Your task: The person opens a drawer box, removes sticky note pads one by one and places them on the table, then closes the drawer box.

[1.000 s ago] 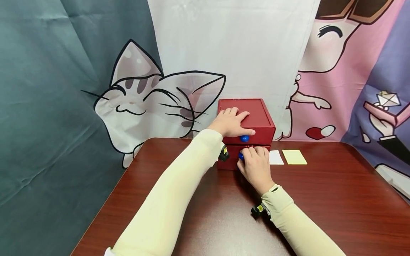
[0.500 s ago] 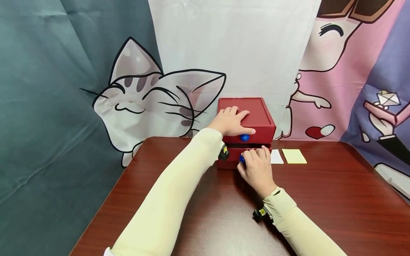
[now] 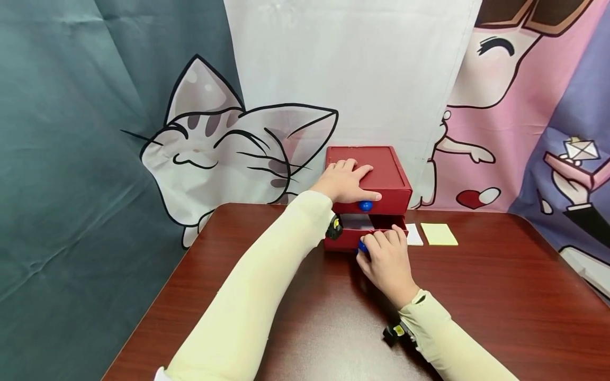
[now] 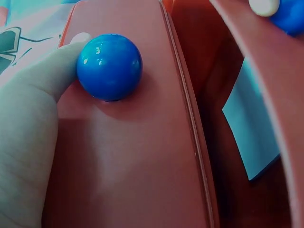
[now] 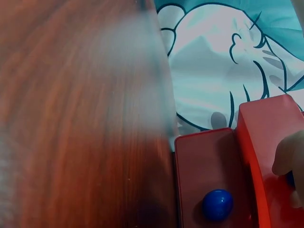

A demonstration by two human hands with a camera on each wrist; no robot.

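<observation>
My left hand (image 3: 342, 182) rests spread on top of a small red drawer cabinet (image 3: 376, 164). Its thumb lies just above the blue knob (image 3: 365, 206) of the top drawer, whose front (image 4: 133, 152) fills the left wrist view. Below it a drawer (image 3: 343, 239) is pulled partly out. My right hand (image 3: 388, 264) pinches that drawer's blue knob (image 4: 289, 16), with other fingers near the front's upper edge. Inside lies a white piece of paper (image 4: 251, 123). Another red front (image 5: 202, 171) with a blue knob (image 5: 217, 205) shows below in the right wrist view.
The cabinet stands at the back of a dark reddish wooden table (image 3: 500, 296). Right of it lie a white paper pad (image 3: 413, 235) and a yellow pad of notes (image 3: 439, 234). A printed cloth (image 3: 381, 69) hangs close behind the table.
The drawer below the top one has slid out towards me, so its inside and the white paper now show. My right hand has come back with it; the left has stayed in place.
</observation>
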